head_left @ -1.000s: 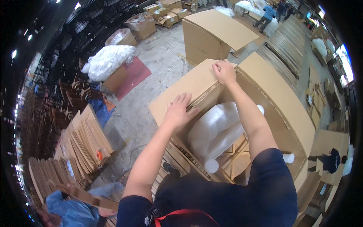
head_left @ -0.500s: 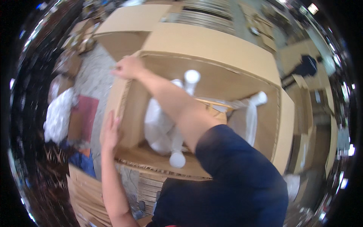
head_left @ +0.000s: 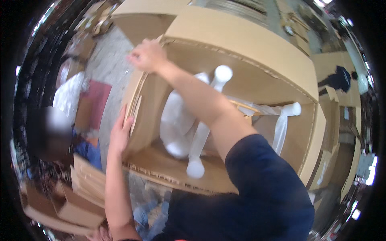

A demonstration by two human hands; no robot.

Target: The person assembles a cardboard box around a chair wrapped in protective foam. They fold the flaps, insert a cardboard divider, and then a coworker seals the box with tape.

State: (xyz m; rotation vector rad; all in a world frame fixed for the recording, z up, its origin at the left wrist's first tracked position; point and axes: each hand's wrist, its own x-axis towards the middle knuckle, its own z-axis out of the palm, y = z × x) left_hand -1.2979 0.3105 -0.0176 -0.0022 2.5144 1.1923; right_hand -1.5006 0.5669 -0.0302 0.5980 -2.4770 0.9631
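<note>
A large cardboard box (head_left: 241,50) stands before me with its top open. Inside lies what looks like furniture, its legs (head_left: 198,149) wrapped in white foam; a yellowish wooden part (head_left: 250,108) shows between them. My right arm reaches across the box. My right hand (head_left: 149,55) is at the far left corner, fingers curled over the left flap (head_left: 130,89). Nearer to me, my left hand (head_left: 120,131) rests against the same left side, fingers stretched out and thumb apart. My right forearm hides part of the contents.
Another box (head_left: 146,26) adjoins at the far left. At the left are a person in a light cap (head_left: 58,120) and a white plastic bundle (head_left: 69,96). Another person's hand (head_left: 100,233) shows at the lower left. A person in dark clothes (head_left: 341,78) bends among cardboard at the right.
The view has shifted, so the box sits further right and tilts more. A person in a cap has come into view at the left. Both my hands stay at the box's left side.
</note>
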